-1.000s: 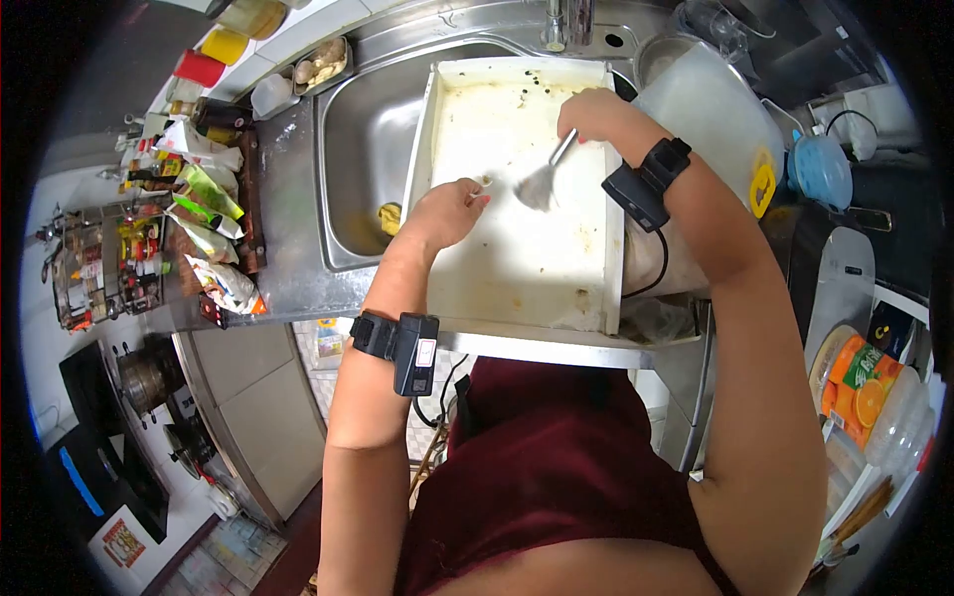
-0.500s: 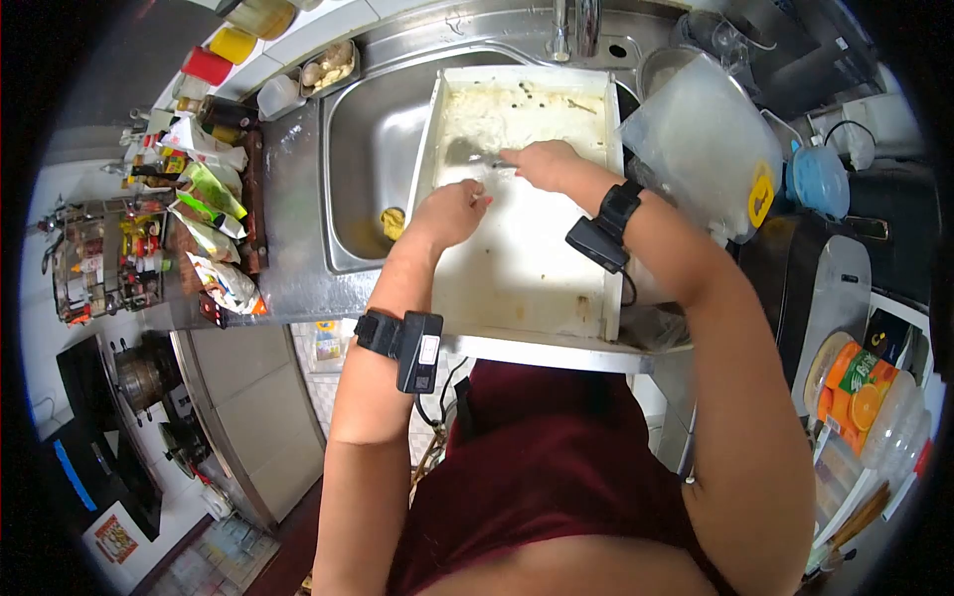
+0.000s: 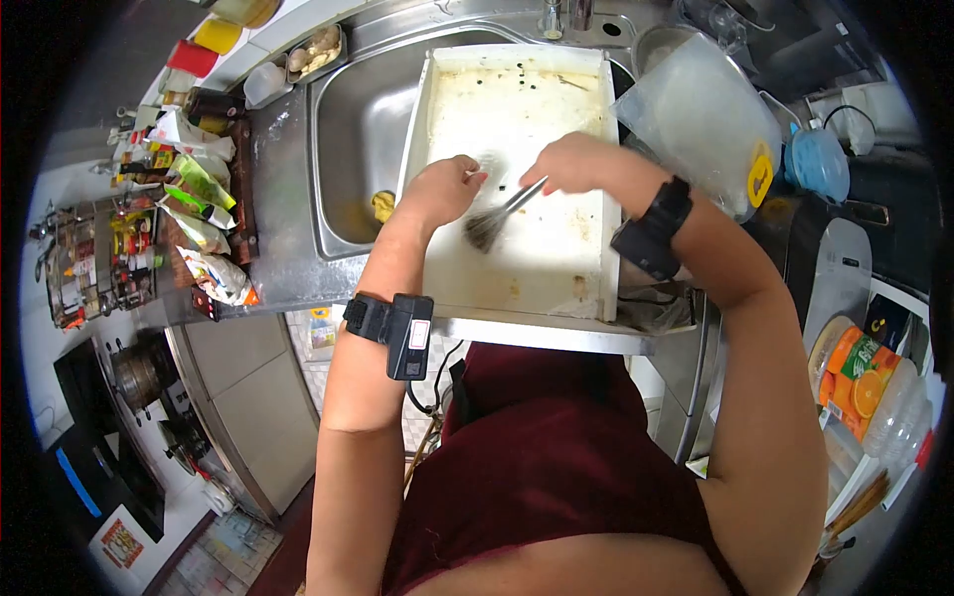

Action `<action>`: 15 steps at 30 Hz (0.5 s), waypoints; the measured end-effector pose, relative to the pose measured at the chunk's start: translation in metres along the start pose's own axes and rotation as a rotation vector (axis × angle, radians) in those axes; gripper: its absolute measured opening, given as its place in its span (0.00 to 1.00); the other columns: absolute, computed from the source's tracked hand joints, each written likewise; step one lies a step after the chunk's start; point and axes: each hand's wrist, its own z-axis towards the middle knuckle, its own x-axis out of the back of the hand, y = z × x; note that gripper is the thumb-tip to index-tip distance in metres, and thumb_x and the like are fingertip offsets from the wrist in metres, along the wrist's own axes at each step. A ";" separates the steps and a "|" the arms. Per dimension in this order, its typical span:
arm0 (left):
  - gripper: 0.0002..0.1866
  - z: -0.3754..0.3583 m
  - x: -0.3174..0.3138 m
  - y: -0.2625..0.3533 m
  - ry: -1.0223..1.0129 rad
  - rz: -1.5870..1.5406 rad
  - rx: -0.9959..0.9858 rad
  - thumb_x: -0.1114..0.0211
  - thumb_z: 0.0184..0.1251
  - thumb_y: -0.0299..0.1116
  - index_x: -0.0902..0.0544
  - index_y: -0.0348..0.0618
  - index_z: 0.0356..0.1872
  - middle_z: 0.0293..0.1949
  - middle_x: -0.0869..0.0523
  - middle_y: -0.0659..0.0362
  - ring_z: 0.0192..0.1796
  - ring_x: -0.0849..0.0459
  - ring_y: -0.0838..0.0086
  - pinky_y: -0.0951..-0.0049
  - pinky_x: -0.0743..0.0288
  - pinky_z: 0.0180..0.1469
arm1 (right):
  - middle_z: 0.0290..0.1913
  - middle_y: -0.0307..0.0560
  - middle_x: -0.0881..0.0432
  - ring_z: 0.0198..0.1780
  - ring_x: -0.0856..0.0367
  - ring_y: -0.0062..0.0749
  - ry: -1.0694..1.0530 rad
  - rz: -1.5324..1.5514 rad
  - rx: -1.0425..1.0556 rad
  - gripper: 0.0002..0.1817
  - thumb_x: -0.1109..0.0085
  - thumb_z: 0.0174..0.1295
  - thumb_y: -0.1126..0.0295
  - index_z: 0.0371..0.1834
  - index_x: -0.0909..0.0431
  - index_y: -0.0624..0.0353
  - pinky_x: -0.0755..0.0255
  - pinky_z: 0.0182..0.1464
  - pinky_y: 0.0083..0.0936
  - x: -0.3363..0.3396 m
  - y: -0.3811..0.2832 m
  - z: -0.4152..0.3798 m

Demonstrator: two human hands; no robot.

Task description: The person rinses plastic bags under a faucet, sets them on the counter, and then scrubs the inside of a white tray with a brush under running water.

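A white, shallow drawer-like tray [image 3: 608, 228] with stained patches and dark specks lies across the sink edge. My right hand [image 3: 576, 164], slightly blurred, is closed around the handle of a brush [image 3: 485, 228]. The brush has a silvery handle and dark, fanned bristles, which point down and left over the tray's floor. Over the tray's left side is my left hand [image 3: 442, 189], its thumb and fingers pinched together. Whatever it may hold is too small to make out; a faint pale smear shows beside its fingertips.
Under the tray's left side is a steel sink [image 3: 348, 149] with a yellow scrap [image 3: 383, 206] in it. Food packets [image 3: 204, 194] stand at the left of the counter. A translucent plastic sheet [image 3: 686, 124] leans at the right, near a blue-tinted container [image 3: 820, 174]. The faucet [image 3: 553, 20] is behind.
My right hand has moved right, and the brush has swung from the tray's upper left down toward its middle. My left hand has shifted slightly up and left.
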 end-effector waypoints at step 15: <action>0.20 0.001 -0.002 -0.006 0.001 -0.019 0.005 0.44 0.64 0.45 0.21 0.38 0.47 0.38 0.17 0.45 0.43 0.19 0.55 0.65 0.27 0.46 | 0.34 0.41 0.16 0.35 0.19 0.36 0.021 0.096 0.130 0.17 0.43 0.50 0.73 0.43 0.18 0.41 0.28 0.36 0.32 -0.030 -0.033 0.001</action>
